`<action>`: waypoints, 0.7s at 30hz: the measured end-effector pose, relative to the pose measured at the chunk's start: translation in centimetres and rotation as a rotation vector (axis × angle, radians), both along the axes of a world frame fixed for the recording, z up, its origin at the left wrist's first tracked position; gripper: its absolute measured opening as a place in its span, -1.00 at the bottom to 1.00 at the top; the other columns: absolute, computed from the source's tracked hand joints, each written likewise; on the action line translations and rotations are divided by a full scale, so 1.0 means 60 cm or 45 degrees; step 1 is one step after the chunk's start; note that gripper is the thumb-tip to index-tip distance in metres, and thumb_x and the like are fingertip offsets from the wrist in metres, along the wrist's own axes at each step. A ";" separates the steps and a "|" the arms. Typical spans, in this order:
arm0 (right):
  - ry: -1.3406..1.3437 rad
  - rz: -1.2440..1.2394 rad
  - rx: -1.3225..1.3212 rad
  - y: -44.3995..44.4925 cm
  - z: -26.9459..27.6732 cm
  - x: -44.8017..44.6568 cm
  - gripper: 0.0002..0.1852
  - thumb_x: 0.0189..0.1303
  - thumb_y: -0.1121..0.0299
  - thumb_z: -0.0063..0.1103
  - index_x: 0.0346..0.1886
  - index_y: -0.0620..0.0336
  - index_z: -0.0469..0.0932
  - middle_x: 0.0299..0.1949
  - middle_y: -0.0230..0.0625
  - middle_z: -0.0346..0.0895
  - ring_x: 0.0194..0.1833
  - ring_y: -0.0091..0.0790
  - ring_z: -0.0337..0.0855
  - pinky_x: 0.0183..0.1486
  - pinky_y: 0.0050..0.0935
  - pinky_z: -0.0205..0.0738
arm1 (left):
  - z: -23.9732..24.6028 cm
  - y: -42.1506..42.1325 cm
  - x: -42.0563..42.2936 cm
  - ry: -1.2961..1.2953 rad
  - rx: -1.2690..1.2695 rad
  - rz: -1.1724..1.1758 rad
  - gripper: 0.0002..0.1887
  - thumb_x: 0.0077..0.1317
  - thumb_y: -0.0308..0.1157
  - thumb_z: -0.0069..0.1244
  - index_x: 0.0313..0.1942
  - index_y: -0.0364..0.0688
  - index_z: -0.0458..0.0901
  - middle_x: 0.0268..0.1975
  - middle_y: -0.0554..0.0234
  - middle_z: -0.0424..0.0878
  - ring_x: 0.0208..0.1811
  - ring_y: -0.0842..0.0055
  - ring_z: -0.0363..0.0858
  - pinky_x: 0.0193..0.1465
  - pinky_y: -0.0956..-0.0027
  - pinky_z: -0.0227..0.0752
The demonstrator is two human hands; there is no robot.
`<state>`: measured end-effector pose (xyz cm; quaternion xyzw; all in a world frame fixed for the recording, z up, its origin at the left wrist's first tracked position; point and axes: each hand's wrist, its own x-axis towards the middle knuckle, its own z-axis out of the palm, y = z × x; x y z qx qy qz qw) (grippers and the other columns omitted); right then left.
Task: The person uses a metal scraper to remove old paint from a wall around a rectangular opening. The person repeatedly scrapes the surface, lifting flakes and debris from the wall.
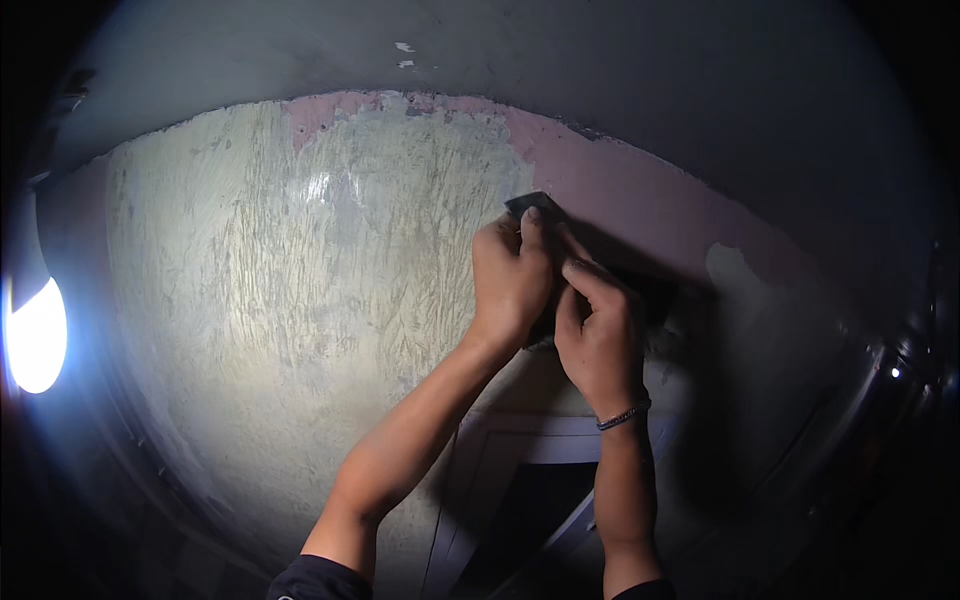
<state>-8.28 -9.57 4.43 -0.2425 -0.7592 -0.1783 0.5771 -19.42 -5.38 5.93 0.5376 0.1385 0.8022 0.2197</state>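
Both of my hands are raised against a patchy wall (285,277) with a rough pale coat. My left hand (514,274) grips a dark, flat-edged blade, perhaps a scraper (534,202), with the thumb on its face. The blade lies at the edge between the pale coat and a pink painted area (637,202). Just to the right and a little lower, my right hand (596,322) has its fingers bent close to the left hand. Shadow hides what lies between the hands, so I cannot tell whether the right one also holds the tool.
A bright lamp (36,337) shines from the far left. Above the wall is a grey ceiling (480,52) with small white chips. Below my hands is a pale door frame (559,448) with a dark opening. My arms cast a deep shadow on the right.
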 end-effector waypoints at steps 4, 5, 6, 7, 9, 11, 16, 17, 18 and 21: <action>-0.045 -0.142 -0.100 0.001 0.003 -0.003 -0.66 0.33 0.69 -0.02 0.13 0.52 0.59 0.26 0.05 0.61 0.26 0.02 0.65 0.29 -0.30 0.52 | 0.007 0.003 -0.001 0.039 -0.134 0.023 -0.64 0.57 -0.37 -0.09 -0.32 -0.51 0.62 -0.51 0.14 0.64 -0.45 0.66 0.45 -0.40 0.28 0.38; -0.009 -0.068 -0.003 0.001 0.002 -0.003 -0.66 0.33 0.69 -0.02 0.13 0.51 0.59 0.25 0.05 0.61 0.26 0.02 0.64 0.29 -0.29 0.52 | 0.006 0.002 -0.002 0.033 -0.107 0.029 -0.64 0.57 -0.37 -0.09 -0.32 -0.51 0.62 -0.50 0.13 0.65 -0.44 0.66 0.45 -0.39 0.28 0.39; 0.020 -0.048 -0.005 0.001 0.003 -0.003 -0.66 0.32 0.70 -0.01 0.13 0.51 0.60 0.25 0.05 0.61 0.27 0.02 0.64 0.29 -0.29 0.52 | 0.009 0.002 -0.003 0.029 -0.083 0.036 -0.64 0.57 -0.36 -0.10 -0.32 -0.51 0.62 -0.50 0.13 0.65 -0.44 0.66 0.46 -0.38 0.28 0.40; 0.038 -0.028 0.002 0.002 0.003 -0.004 -0.65 0.32 0.70 -0.01 0.13 0.51 0.60 0.25 0.04 0.62 0.27 0.02 0.64 0.30 -0.28 0.52 | 0.010 0.001 -0.003 0.020 0.035 0.052 -0.64 0.56 -0.36 -0.10 -0.32 -0.51 0.62 -0.50 0.12 0.65 -0.44 0.65 0.46 -0.37 0.28 0.41; 0.011 -0.041 0.013 0.003 0.002 -0.004 -0.66 0.32 0.69 0.00 0.12 0.50 0.61 0.24 0.04 0.62 0.25 0.03 0.65 0.29 -0.29 0.53 | 0.010 -0.002 -0.004 0.016 -0.122 -0.009 -0.64 0.57 -0.36 -0.11 -0.31 -0.52 0.62 -0.48 0.10 0.66 -0.41 0.64 0.47 -0.34 0.29 0.43; -0.028 -0.101 0.020 0.004 0.001 -0.003 -0.66 0.32 0.69 0.00 0.12 0.50 0.60 0.24 0.03 0.62 0.24 0.02 0.66 0.28 -0.30 0.53 | 0.007 -0.004 -0.004 0.045 -0.281 -0.004 -0.64 0.57 -0.36 -0.10 -0.30 -0.52 0.63 -0.47 0.10 0.67 -0.40 0.63 0.46 -0.33 0.30 0.43; 0.007 -0.065 0.114 0.015 0.010 -0.002 -0.70 0.35 0.65 0.01 0.08 0.50 0.61 0.26 0.01 0.61 0.21 0.01 0.68 0.22 -0.31 0.56 | 0.019 0.009 -0.003 -0.009 -0.052 -0.016 -0.62 0.57 -0.34 -0.10 -0.31 -0.51 0.63 -0.47 0.13 0.66 -0.39 0.62 0.44 -0.31 0.29 0.42; 0.008 -0.072 0.042 0.015 0.006 -0.002 -0.70 0.34 0.65 0.01 0.08 0.50 0.61 0.26 0.01 0.61 0.22 0.01 0.67 0.22 -0.31 0.56 | 0.017 0.011 -0.003 0.001 -0.133 -0.012 -0.64 0.59 -0.31 -0.08 -0.29 -0.46 0.64 -0.46 0.20 0.65 -0.42 0.66 0.44 -0.37 0.36 0.38; 0.012 -0.071 -0.007 0.012 -0.001 -0.001 -0.70 0.33 0.66 0.02 0.08 0.50 0.61 0.26 0.00 0.61 0.22 0.01 0.67 0.22 -0.31 0.56 | 0.009 0.011 -0.004 0.013 -0.118 -0.001 -0.65 0.60 -0.29 -0.07 -0.27 -0.41 0.64 -0.44 0.28 0.63 -0.45 0.71 0.44 -0.43 0.44 0.34; -0.032 -0.040 -0.034 -0.006 -0.044 -0.001 -0.61 0.22 0.75 -0.03 0.11 0.48 0.59 0.37 -0.01 0.51 0.31 0.07 0.58 0.28 -0.26 0.54 | -0.046 -0.004 -0.009 0.098 -0.258 -0.097 -0.65 0.61 -0.23 -0.05 -0.28 -0.31 0.65 -0.44 0.42 0.61 -0.47 0.79 0.41 -0.44 0.53 0.30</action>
